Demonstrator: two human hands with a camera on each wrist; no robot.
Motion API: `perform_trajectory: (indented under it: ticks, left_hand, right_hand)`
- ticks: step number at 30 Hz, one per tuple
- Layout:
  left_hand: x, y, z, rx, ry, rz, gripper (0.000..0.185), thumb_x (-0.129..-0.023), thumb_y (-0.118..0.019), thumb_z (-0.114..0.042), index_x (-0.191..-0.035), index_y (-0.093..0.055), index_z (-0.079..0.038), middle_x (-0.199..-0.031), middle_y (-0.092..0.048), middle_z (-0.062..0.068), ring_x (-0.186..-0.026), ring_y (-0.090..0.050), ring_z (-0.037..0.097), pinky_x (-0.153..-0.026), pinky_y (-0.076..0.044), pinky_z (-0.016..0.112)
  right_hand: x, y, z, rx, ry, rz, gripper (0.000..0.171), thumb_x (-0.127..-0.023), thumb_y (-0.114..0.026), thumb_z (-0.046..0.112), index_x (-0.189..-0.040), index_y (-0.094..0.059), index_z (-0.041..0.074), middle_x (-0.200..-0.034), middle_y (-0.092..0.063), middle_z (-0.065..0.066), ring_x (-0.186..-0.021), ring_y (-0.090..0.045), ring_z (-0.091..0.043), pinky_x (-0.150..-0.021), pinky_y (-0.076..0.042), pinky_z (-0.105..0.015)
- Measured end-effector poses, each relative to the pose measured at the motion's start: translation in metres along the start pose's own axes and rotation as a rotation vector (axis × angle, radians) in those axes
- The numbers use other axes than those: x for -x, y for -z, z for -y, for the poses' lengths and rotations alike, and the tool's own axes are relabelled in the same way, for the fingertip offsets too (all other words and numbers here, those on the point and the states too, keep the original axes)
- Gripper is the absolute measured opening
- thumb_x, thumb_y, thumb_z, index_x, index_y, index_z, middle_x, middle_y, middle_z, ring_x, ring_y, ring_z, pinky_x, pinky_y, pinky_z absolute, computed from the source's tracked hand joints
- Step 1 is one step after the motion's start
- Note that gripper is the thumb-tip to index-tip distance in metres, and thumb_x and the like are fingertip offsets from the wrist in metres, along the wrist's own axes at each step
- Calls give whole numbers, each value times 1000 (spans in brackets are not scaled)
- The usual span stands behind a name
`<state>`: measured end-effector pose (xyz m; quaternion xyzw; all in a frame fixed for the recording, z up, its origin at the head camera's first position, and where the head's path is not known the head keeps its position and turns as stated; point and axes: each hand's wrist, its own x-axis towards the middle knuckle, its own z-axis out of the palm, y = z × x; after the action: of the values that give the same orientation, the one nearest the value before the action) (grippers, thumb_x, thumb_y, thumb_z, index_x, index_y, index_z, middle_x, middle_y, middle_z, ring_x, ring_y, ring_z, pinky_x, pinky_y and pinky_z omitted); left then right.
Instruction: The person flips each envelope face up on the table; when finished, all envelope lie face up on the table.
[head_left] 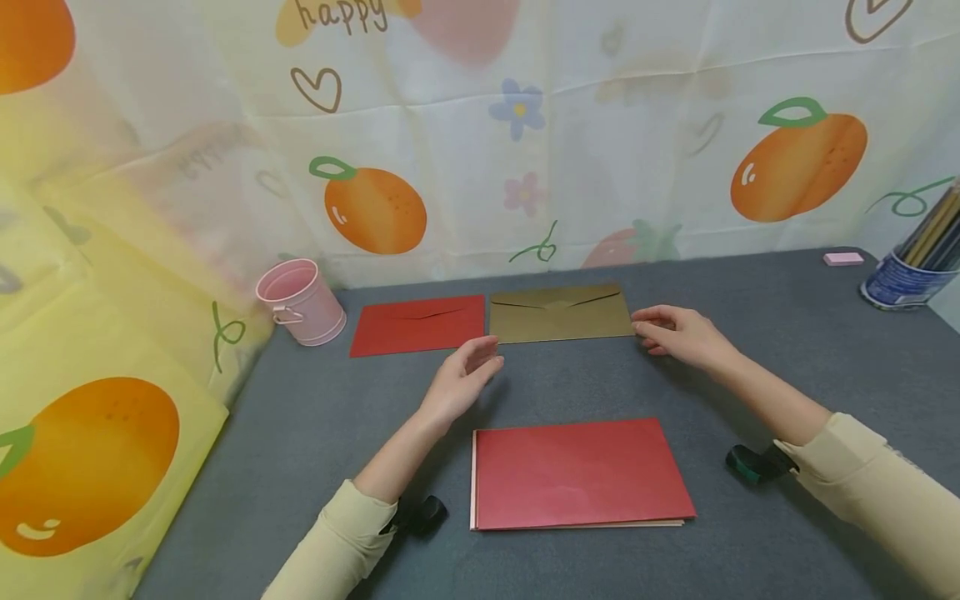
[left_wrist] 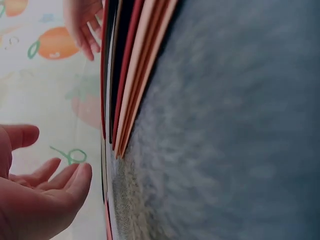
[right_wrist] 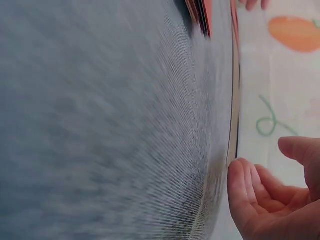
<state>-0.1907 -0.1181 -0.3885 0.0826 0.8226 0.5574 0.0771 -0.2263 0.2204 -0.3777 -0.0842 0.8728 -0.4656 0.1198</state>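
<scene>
My two hands above a grey tabletop (head_left: pixel 247 500). The gold envelope (head_left: pixel 562 315) lies flat, flap side up, near the back, just beside the red envelope (head_left: pixel 418 327) on its left. My right hand (head_left: pixel 684 336) is at the gold envelope's right edge, fingers gently bent, thumb apart, gripping nothing; I cannot tell whether the fingertips touch the paper. My left hand (head_left: pixel 463 379), equally relaxed, fingers spread from the thumb, holds nothing and hovers near that envelope's lower left corner. Between my forearms, nearer me, lies a layered stack (head_left: pixel 583 475), red on top. A pink bucket (head_left: pixel 302 302) stands left of the red envelope.
</scene>
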Motion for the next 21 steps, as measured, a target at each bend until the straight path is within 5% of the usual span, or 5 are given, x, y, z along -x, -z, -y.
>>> perform_trajectory:
  ticks: [8, 14, 21]
  left_hand:
    - [29, 0, -3, -133, -121, 234, 55, -96, -63, -26, -145, -45, -8, -143, -50, 7, -131, -48, 19, -106, -40, 38]
    - [48, 4, -3, -370, -187, 451, 71, -91, -64, -48, -150, -39, -18, -151, -39, -8, -138, -35, 10, -111, -32, 37]
    - [62, 6, -2, -473, -280, 712, 94, -84, -72, -52, -156, -23, -17, -162, -15, -2, -149, -6, 17, -118, -7, 46]
  right_hand:
    - [37, -15, 1, 144, 155, 25, 45, -100, -57, 33, -135, -55, 6, -125, -62, -12, -101, -64, -22, -79, -52, -37]
    - [60, -28, -4, 254, 320, 73, 40, -94, -65, 37, -128, -63, 16, -123, -63, 4, -106, -60, -14, -86, -51, -34]
    - [85, -33, -7, 348, 471, 351, 70, -88, -69, 49, -147, -44, 21, -151, -39, 2, -137, -37, -23, -101, -41, -49]
